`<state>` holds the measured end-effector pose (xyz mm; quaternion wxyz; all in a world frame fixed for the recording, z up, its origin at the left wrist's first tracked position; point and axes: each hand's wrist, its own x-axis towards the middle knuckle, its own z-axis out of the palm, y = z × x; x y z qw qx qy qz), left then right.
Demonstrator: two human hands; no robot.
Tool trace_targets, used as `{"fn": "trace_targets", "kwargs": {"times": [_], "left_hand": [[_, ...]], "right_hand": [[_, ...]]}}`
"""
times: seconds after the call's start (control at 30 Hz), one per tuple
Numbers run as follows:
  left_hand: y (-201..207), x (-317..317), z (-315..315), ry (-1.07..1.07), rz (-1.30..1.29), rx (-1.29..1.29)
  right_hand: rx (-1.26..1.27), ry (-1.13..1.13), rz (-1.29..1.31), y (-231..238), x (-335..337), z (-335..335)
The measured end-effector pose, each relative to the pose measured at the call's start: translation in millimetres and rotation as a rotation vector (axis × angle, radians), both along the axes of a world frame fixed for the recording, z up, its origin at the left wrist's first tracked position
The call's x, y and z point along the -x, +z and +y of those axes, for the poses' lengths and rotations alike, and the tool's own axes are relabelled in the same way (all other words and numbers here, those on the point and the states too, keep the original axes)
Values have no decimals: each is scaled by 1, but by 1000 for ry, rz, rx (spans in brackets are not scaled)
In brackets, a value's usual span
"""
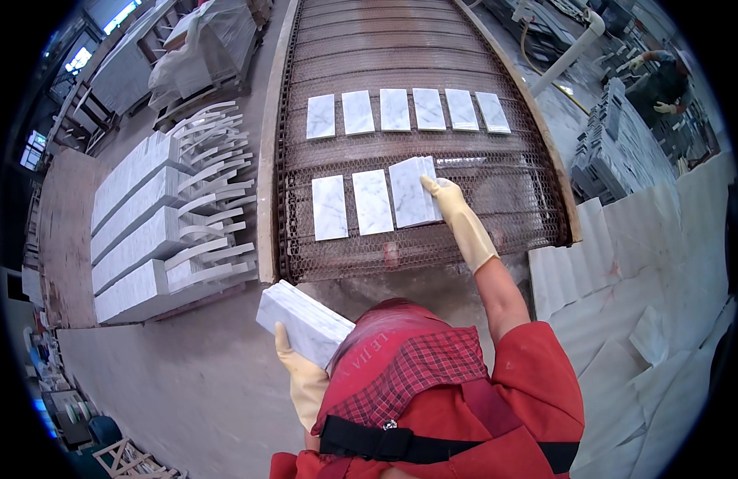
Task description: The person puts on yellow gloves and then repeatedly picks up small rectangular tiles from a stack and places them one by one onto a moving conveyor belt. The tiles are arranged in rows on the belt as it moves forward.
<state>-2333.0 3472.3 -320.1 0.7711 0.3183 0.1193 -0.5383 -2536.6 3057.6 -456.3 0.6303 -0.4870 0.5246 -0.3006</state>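
My left hand (303, 377), in a cream rubber glove, clasps a stack of white grey-veined marble tiles (305, 319) against my front. My right hand (457, 211), gloved likewise, grips the right edge of a small fanned bunch of marble tiles (410, 193) over the mesh conveyor belt (497, 191); its thumb lies on the edge and the other fingers are partly hidden. Left of this bunch, two single tiles, a nearer-left tile (330, 207) and a middle tile (372, 202), lie flat on the belt. Beyond them runs a row of several tiles (394, 110), spaced apart.
Left of the belt's wooden side rail (267, 199), long blocks of stacked tiles (137, 223) stand beside curved pale strips (213, 199). At the right are grey slabs (620, 148), pale sheets (648, 247) and a co-worker (660, 88). A white pipe (569, 56) slants near the right rail.
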Motion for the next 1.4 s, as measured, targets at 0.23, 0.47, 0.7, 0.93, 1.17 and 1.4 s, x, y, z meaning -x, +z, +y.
{"fn": "trace_targets", "kwargs": {"times": [0.23,0.47,0.7,0.93,1.17,1.4], "left_hand": [[-5,4,6,26,-160,-96],[-36,-9,20,26,-167,-52],[-49,-8,20,48,-188,38],[-51,-3,21,45,-246,175],[-49,6,13,108,-289,305],[-49,24,-10,66,-209,399]], "right_hand": [[34,-32,130,31,25,-3],[69,-31,161,34,62,-18],[153,-85,310,15,83,-35],[242,-115,678,44,122,-38],[483,-267,736,86,132,0],[-60,652,-93,132,54,139]]}}
